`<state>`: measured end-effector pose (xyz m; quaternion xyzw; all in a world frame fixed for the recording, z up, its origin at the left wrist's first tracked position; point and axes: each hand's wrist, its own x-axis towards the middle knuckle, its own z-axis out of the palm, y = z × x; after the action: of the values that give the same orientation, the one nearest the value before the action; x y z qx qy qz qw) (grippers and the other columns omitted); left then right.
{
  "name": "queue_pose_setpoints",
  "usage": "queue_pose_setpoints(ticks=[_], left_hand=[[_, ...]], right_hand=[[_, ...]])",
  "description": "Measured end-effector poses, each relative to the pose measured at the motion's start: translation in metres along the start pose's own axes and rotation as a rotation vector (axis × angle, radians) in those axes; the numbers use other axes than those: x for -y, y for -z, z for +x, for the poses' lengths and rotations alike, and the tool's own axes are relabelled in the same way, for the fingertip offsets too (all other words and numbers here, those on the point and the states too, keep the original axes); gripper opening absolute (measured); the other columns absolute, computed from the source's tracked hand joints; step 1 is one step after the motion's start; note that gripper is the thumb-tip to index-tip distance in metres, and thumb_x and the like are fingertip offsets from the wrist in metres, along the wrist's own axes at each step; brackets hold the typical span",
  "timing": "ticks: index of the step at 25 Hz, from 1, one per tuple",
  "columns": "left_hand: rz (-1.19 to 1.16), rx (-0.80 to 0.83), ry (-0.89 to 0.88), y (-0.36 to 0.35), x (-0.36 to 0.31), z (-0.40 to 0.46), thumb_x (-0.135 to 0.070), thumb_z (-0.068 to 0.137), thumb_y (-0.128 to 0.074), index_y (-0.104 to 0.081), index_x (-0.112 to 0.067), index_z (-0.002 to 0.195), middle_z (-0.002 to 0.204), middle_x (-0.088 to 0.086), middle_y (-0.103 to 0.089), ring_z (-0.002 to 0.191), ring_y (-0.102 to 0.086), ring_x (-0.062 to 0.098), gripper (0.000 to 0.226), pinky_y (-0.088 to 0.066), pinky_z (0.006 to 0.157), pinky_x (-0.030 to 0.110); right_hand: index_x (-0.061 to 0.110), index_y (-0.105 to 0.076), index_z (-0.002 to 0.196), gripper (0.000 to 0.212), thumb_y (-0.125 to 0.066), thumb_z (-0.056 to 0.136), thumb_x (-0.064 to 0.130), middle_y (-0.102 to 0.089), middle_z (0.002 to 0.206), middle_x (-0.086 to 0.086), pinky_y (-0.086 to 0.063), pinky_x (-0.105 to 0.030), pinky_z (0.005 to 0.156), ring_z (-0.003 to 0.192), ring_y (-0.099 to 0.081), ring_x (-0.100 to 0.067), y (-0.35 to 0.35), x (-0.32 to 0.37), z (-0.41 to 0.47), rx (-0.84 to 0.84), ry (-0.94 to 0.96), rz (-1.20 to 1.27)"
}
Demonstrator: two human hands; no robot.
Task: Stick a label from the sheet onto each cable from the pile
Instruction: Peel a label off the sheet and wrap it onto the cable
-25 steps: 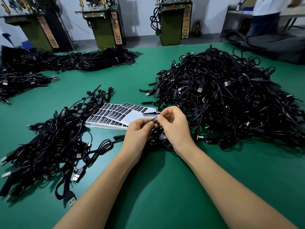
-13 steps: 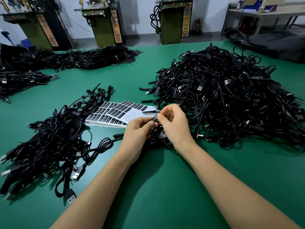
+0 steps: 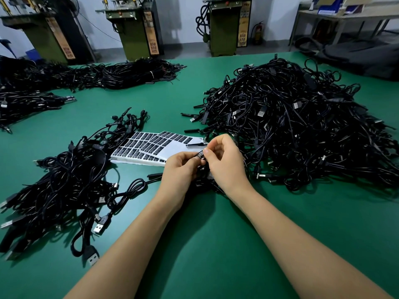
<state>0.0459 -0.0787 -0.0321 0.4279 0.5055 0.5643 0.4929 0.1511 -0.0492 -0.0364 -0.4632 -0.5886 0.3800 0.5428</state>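
Note:
Both hands meet at the middle of the green table. My left hand [image 3: 180, 169] and my right hand [image 3: 224, 162] pinch between them one black cable part with a small black label [image 3: 200, 154] with white print on it. The rest of that cable [image 3: 133, 188] trails left across the table. Just behind the hands lies the white label sheet [image 3: 151, 147] with rows of black labels. A big pile of black cables [image 3: 298, 126] lies to the right. A smaller heap of cables [image 3: 64, 186] lies to the left.
More cable bundles [image 3: 86, 76] lie at the far left of the table [image 3: 205, 244]. Green machines [image 3: 133, 29] stand behind the table's far edge. A grey table [image 3: 345, 16] with boxes stands at the back right, dark bags below it.
The hands have stayed in place, working the label on the cable. A person standing at the back right one second ago is gone from view.

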Motion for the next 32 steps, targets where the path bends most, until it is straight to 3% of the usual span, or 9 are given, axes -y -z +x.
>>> queue_pose_setpoints(ticks=[2, 5, 7, 11, 17, 21, 25, 29, 32], left_hand=[[0.021, -0.043, 0.007, -0.0017, 0.0008, 0.0008, 0.002, 0.093, -0.049, -0.064, -0.002, 0.079, 0.06, 0.002, -0.064, 0.049, -0.056, 0.007, 0.021, -0.047, 0.049, 0.017], [0.03, -0.079, 0.025, -0.0028, 0.0022, 0.002, -0.001, 0.092, -0.05, -0.066, -0.005, 0.077, 0.07, 0.01, -0.066, 0.065, -0.057, 0.021, 0.022, -0.047, 0.063, 0.031], [0.025, -0.077, 0.033, -0.0029, 0.0028, 0.002, -0.001, 0.092, -0.05, -0.066, -0.005, 0.077, 0.072, 0.012, -0.067, 0.069, -0.057, 0.024, 0.022, -0.048, 0.067, 0.035], [0.022, -0.077, 0.033, -0.0029, 0.0034, 0.0022, -0.001, 0.092, -0.05, -0.065, -0.006, 0.075, 0.064, 0.002, -0.068, 0.054, -0.058, 0.011, 0.023, -0.051, 0.053, 0.022], [0.03, -0.08, 0.031, -0.0023, 0.0047, 0.0029, -0.001, 0.091, -0.05, -0.064, -0.005, 0.075, 0.062, 0.002, -0.064, 0.049, -0.053, 0.007, 0.022, -0.046, 0.05, 0.02], [0.027, -0.067, 0.04, -0.0016, 0.0051, 0.004, 0.001, 0.089, -0.05, -0.064, -0.006, 0.072, 0.066, 0.008, -0.06, 0.053, -0.05, 0.011, 0.024, -0.045, 0.055, 0.024], [-0.031, -0.08, 0.057, -0.0007, 0.0031, 0.0044, 0.004, 0.091, -0.048, -0.061, -0.004, 0.068, 0.07, 0.014, -0.053, 0.038, -0.039, 0.003, 0.027, -0.037, 0.041, 0.013], [-0.086, -0.039, 0.046, 0.0008, 0.002, 0.0043, 0.004, 0.093, -0.047, -0.061, 0.0, 0.074, 0.065, 0.01, -0.056, 0.038, -0.038, 0.001, 0.024, -0.034, 0.04, 0.011], [-0.092, 0.018, 0.012, 0.0026, 0.0027, 0.0025, 0.004, 0.094, -0.047, -0.064, 0.002, 0.08, 0.049, -0.004, -0.051, 0.04, -0.039, 0.001, 0.022, -0.034, 0.04, 0.01]], right_hand=[[0.018, -0.051, 0.082, 0.02, -0.059, 0.088, 0.001, -0.058, 0.076, 0.005, -0.044, -0.011, 0.064, 0.068, -0.056, -0.001, -0.002, 0.0002, -0.0028, -0.014, 0.051, -0.069], [0.012, -0.053, 0.087, 0.012, -0.06, 0.087, 0.002, -0.06, 0.082, 0.0, -0.046, -0.021, 0.072, 0.078, -0.057, -0.011, -0.0052, -0.0009, -0.0064, -0.06, 0.121, -0.154], [0.015, -0.053, 0.087, 0.014, -0.061, 0.087, 0.003, -0.06, 0.084, 0.001, -0.045, -0.019, 0.071, 0.076, -0.056, -0.01, -0.0058, -0.0012, -0.0077, -0.095, 0.134, -0.167], [0.016, -0.053, 0.086, 0.017, -0.062, 0.087, 0.002, -0.059, 0.083, 0.001, -0.038, -0.004, 0.064, 0.072, -0.055, 0.002, -0.0061, -0.0019, -0.0082, -0.134, 0.142, -0.168], [0.007, -0.053, 0.086, 0.009, -0.061, 0.087, 0.002, -0.061, 0.085, -0.005, -0.046, -0.033, 0.075, 0.079, -0.057, -0.022, -0.007, -0.0055, -0.0062, -0.141, 0.149, -0.245], [0.007, -0.051, 0.084, 0.013, -0.064, 0.086, 0.003, -0.059, 0.083, -0.006, -0.045, -0.034, 0.073, 0.077, -0.056, -0.024, -0.0074, -0.0049, -0.0069, -0.154, 0.135, -0.249], [0.01, -0.052, 0.089, 0.009, -0.059, 0.09, 0.006, -0.059, 0.09, -0.008, -0.048, -0.036, 0.078, 0.081, -0.057, -0.022, 0.0, -0.0087, -0.0004, -0.284, 0.01, -0.125], [0.02, -0.06, 0.094, 0.012, -0.068, 0.087, 0.026, -0.065, 0.083, 0.005, -0.046, -0.019, 0.071, 0.076, -0.06, -0.004, 0.002, -0.0071, -0.0003, -0.124, -0.07, -0.04], [0.024, -0.066, 0.086, 0.018, -0.077, 0.078, 0.035, -0.065, 0.071, 0.01, -0.05, -0.021, 0.069, 0.069, -0.06, -0.003, 0.0005, -0.0066, -0.0011, 0.014, -0.056, -0.154]])
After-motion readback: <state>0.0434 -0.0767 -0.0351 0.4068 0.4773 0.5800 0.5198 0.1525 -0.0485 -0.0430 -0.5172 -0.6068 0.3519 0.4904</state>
